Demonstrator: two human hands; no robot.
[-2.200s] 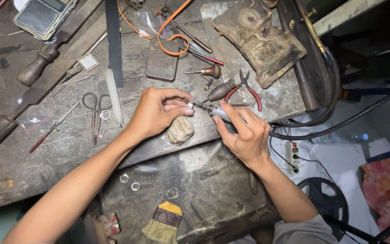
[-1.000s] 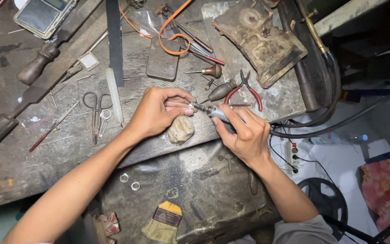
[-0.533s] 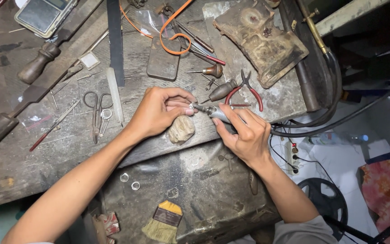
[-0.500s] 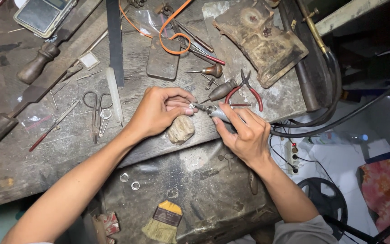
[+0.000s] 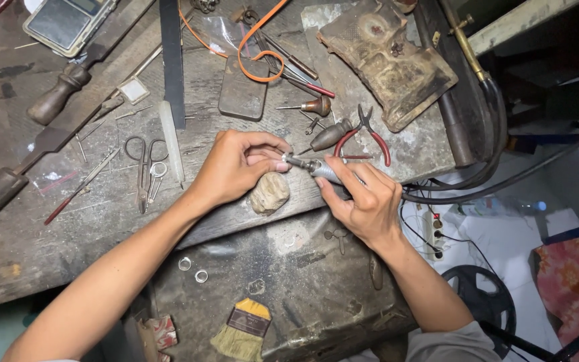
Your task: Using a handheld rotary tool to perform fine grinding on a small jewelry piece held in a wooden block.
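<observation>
My left hand (image 5: 239, 167) pinches a tiny piece I can barely see over the rough tan stone block (image 5: 269, 192) on the old wooden worktop (image 5: 48, 234), while my right hand (image 5: 363, 201) grips the thin grey metal grinding tool (image 5: 313, 167) against it, so I think I must hold steady.

There is just one camera, worn on the person's head, and it looks almost straight down at the wooden workbench (image 5: 28, 248). It sits close, about an arm's reach above. Both forearms come in from the bottom edge, and the floor shows on the right.
</observation>
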